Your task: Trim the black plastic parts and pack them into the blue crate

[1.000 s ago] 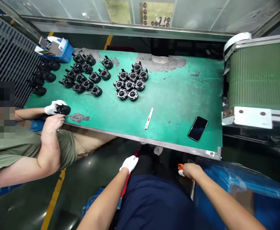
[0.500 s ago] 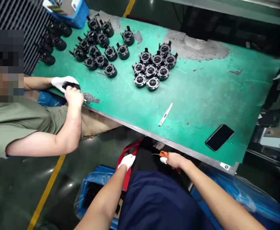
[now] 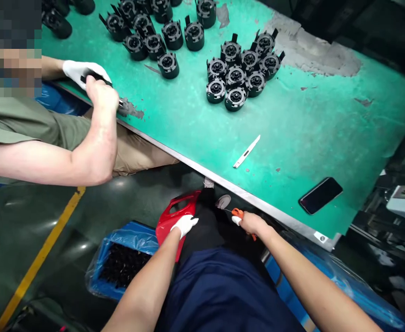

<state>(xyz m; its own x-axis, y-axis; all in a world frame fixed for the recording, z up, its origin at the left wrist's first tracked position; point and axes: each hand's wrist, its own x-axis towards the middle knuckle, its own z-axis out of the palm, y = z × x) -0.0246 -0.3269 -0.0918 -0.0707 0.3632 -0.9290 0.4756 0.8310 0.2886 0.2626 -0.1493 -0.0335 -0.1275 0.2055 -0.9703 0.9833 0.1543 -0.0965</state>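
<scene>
My left hand (image 3: 185, 225), in a white glove, is at the edge of a red plastic stool (image 3: 164, 224) beside my dark trousers. Its fingers appear curled on the stool; their undersides are hidden. Below the table edge, my right hand (image 3: 253, 223) is closed around an orange-handled tool (image 3: 237, 212) with a thin tip pointing left. The tool's exact kind is hard to make out. White covering shows on part of that hand. On the green table (image 3: 313, 124) in front of me lie a slim silver craft knife (image 3: 247, 151) and a black phone (image 3: 320, 195).
Several round black parts (image 3: 236, 75) stand grouped on the table, with more (image 3: 168, 64) further left. At the left, a co-worker's hands (image 3: 102, 92) hold a black part. A blue bin (image 3: 95, 272) of black pieces sits on the floor near a yellow line (image 3: 39, 258).
The view has shifted, so the table things sit higher and more of the red stool and bin shows. My right hand still holds the orange-handled tool; my left stays at the stool.
</scene>
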